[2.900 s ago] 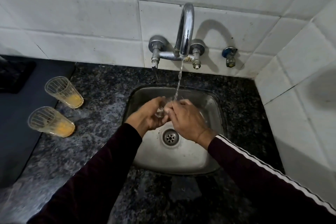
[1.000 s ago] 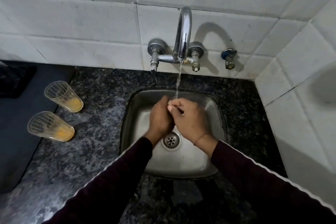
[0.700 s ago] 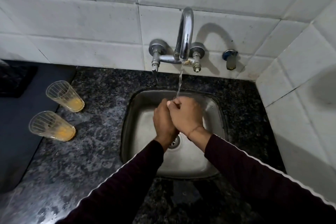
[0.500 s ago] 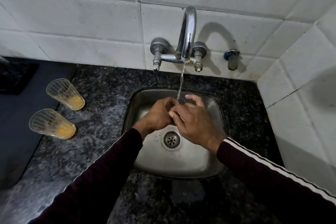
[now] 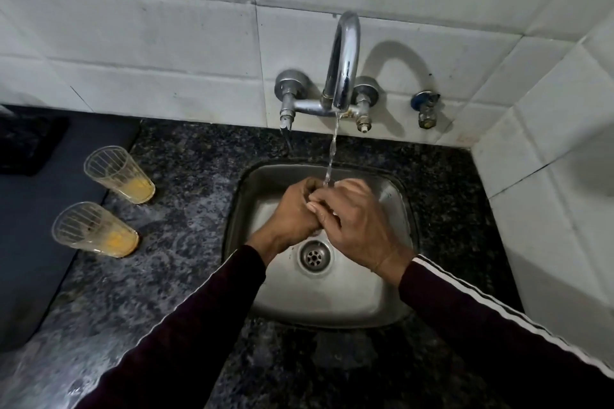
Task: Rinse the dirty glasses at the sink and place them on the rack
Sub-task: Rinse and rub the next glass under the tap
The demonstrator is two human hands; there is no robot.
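Over the steel sink (image 5: 332,299) my left hand (image 5: 292,209) and my right hand (image 5: 360,226) are wrapped together round a clear glass (image 5: 335,183). Only a sliver of it shows between the fingers. Water (image 5: 332,149) runs from the chrome faucet (image 5: 344,63) onto the hands and the glass. Two more ribbed glasses stand on the dark granite counter to the left, each with orange residue at the bottom: the far glass (image 5: 119,174) and the near glass (image 5: 94,229).
A dark mat (image 5: 33,226) covers the counter's left side, beside the two glasses. White tiled walls close the back and the right. A small valve (image 5: 425,109) juts from the wall right of the faucet. The drain (image 5: 314,256) lies just below my hands.
My hands kept turning and rubbing the glass under the stream. The right hand's fingers, spread half a second ago, now curl over it. The two glasses on the counter have not moved.
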